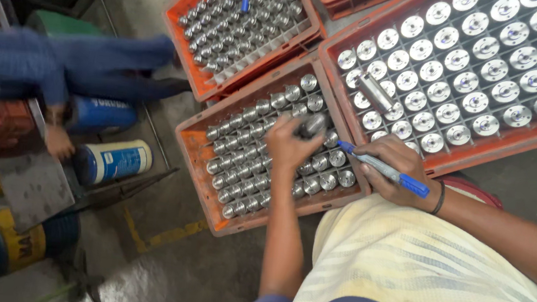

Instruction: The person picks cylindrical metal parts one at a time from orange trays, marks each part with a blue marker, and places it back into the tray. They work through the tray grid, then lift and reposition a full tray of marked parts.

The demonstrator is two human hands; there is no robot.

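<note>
A grey concrete floor (204, 276) carries everything here, scuffed and marked by a faded yellow painted line (162, 236) in the lower middle of the frame. Directly on it, at centre, sits an orange plastic crate (197, 157) packed with rows of small metal cylinders. Just above it, touching corner to corner, stands a second orange crate (186, 15) of the same parts. At upper right a larger orange crate (512, 138) holds round flanged metal pieces in a grid. At left, a blue and white can (113, 161) lies on its side, with another blue can (101, 115) just above it.
</note>
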